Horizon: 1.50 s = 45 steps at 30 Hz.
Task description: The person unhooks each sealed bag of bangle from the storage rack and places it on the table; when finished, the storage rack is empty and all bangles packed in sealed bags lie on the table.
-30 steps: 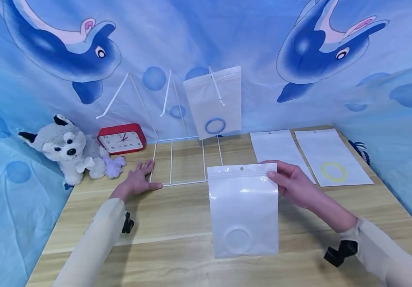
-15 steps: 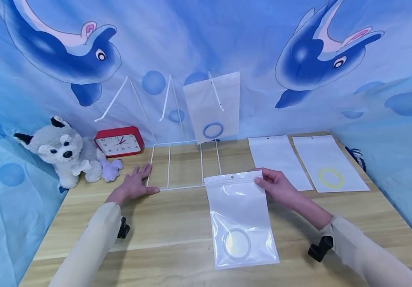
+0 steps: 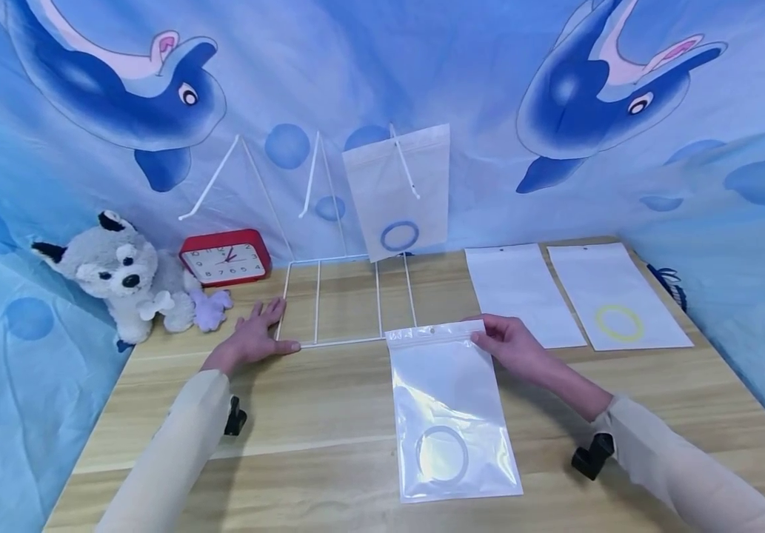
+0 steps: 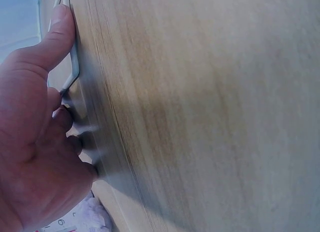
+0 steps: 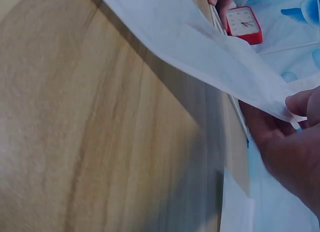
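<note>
My right hand (image 3: 518,352) pinches the top right corner of a white zip-lock bag (image 3: 449,392), thumb in front and fingers behind. The bag has a hang hole in its top strip and a pale ring near its lower end. In the right wrist view, the bag (image 5: 185,41) slopes above the wood with a shadow under it. My left hand (image 3: 252,340) rests at the left front corner of a white wire rack (image 3: 342,342), fingers spread, thumb along the front rail. Another bag (image 3: 398,185), with a blue ring, hangs from the rack's right hook.
Two white bags lie flat at the right, a plain one (image 3: 525,296) and one with a yellow ring (image 3: 618,296). A red clock (image 3: 225,257) and a plush husky (image 3: 122,277) stand at the back left. Two bare hooks rise from the rack. A dolphin-print cloth (image 3: 462,59) hangs behind.
My right hand has moved left and towards me, bringing the bag lower and leaning it back. My left hand keeps its place at the rack's corner.
</note>
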Each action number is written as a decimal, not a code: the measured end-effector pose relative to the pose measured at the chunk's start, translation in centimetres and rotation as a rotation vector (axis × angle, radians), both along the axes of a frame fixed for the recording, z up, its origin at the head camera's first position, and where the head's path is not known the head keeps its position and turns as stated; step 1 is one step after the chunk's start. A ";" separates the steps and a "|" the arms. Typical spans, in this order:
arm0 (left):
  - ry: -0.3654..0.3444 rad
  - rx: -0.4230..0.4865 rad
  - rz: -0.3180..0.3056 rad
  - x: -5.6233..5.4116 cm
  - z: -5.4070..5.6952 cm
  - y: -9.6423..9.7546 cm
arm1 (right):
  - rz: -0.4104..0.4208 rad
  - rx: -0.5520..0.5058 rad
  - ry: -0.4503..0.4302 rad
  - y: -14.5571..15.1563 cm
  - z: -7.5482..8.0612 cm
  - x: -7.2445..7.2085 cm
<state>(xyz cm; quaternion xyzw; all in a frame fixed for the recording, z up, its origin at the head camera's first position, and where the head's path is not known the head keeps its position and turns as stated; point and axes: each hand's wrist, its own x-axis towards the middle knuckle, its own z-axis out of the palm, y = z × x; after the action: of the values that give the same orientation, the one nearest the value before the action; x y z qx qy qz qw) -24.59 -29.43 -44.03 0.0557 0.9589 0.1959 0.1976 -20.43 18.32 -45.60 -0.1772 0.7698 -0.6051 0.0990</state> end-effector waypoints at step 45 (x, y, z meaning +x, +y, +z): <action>-0.011 -0.002 0.005 0.0 0.2 0.2 | 0.266 0.549 0.564 0.0 -0.3 -3.4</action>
<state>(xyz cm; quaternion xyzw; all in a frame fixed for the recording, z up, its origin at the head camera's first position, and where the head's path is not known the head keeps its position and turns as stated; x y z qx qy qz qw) -24.62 -29.25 -43.79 0.0520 0.9581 0.1957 0.2024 -23.87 18.32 -45.92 -0.4008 0.8700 -0.2870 0.0052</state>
